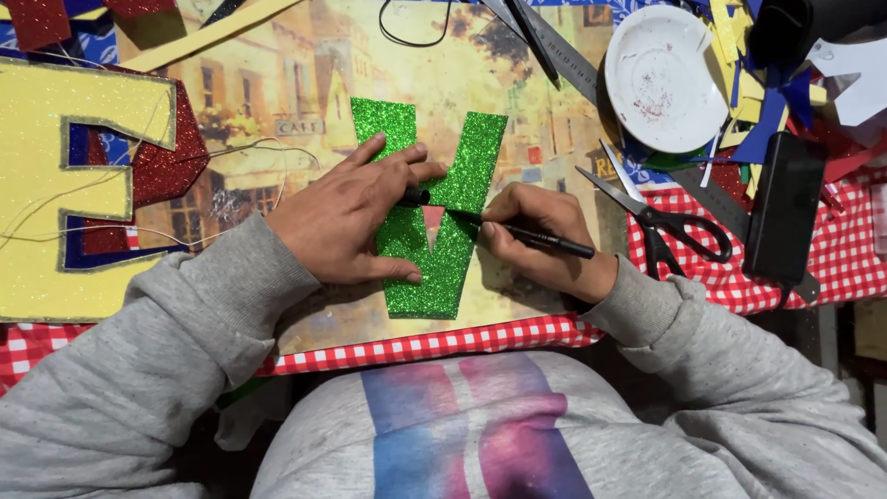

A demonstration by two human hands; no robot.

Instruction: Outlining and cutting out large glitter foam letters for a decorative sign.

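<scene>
A green glitter foam letter (457, 176) lies on a picture placemat (305, 83) in front of me. My left hand (346, 217) lies flat on the letter's left side, fingers spread, with a small black pen cap by the fingertips. My right hand (540, 236) grips a black pen (531, 237) whose tip touches the green letter near a small triangular cut-out at its centre.
A large yellow glitter letter (55, 185) with red and blue layers lies at left. Black-handled scissors (665, 217), a metal ruler (554, 46), a white plate (661, 79), a black case (785, 208) and paper scraps crowd the right on a red checked cloth (832, 259).
</scene>
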